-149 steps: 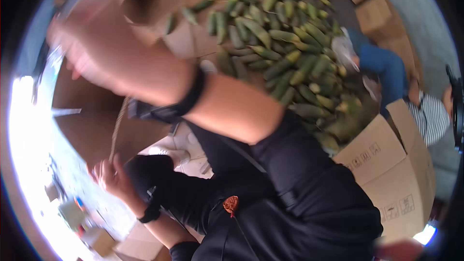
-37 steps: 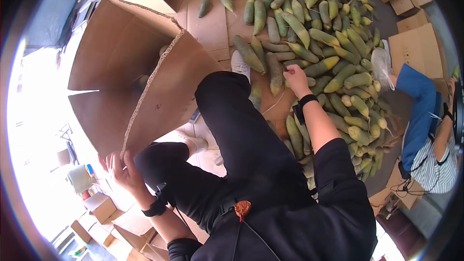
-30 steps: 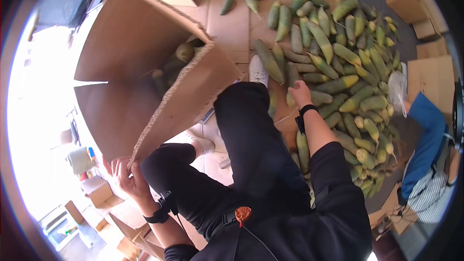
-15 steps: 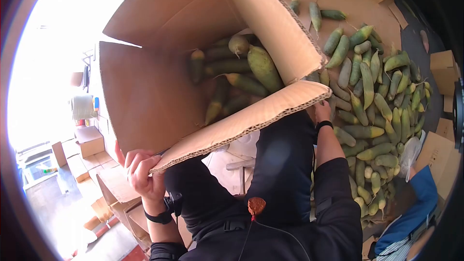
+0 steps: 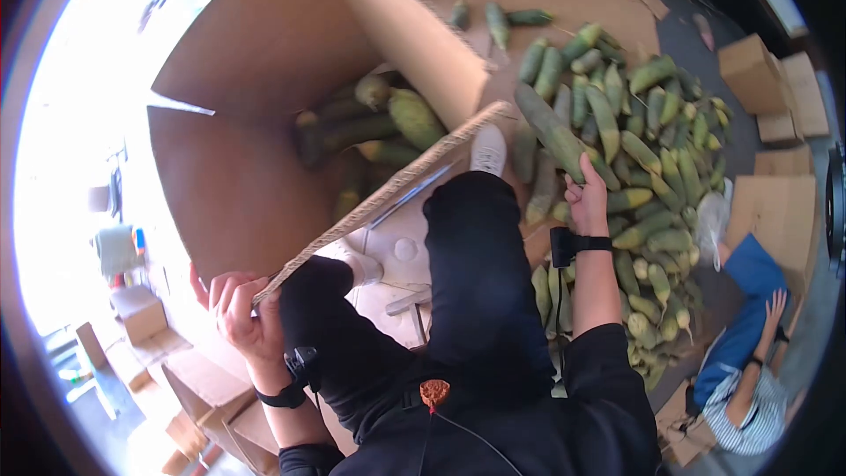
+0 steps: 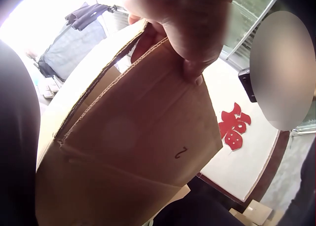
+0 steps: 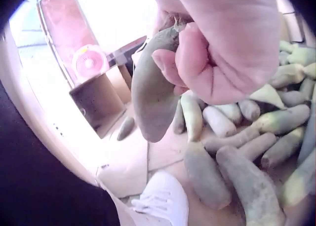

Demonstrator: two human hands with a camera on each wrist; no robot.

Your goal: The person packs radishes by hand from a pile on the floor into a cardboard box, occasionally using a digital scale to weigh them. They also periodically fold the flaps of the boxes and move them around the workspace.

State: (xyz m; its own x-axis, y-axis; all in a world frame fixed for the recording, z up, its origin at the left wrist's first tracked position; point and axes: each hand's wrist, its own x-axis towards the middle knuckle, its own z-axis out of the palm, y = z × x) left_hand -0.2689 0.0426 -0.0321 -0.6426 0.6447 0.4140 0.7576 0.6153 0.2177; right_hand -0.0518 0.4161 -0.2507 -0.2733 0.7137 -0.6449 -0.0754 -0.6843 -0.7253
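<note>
In the head view, my left hand point(image 5: 245, 313) grips the near corner of a big cardboard box's flap point(image 5: 379, 194). The left wrist view shows the thumb of my left hand point(image 6: 182, 26) pressed on the outer side of the cardboard point(image 6: 138, 122). Several green radishes point(image 5: 414, 119) lie at the bottom of the box. My right hand point(image 5: 589, 198) holds a long green radish point(image 5: 548, 123) by one end, over the pile's near side. In the right wrist view, this radish point(image 7: 155, 95) hangs from the curled fingers and thumb of my right hand point(image 7: 227, 48).
A broad pile of green radishes point(image 5: 652, 150) covers the cardboard-lined floor at right. My white shoe point(image 5: 488, 152) stands between box and pile. Another person in a striped shirt point(image 5: 749, 414) sits at lower right beside a clear plastic bag point(image 5: 712, 220). Small boxes point(image 5: 207, 388) stand lower left.
My right hand, down among the radishes a second ago and partly behind the flap half a second ago, now holds a radish up. My left hand has stayed on the flap; the head view has shifted.
</note>
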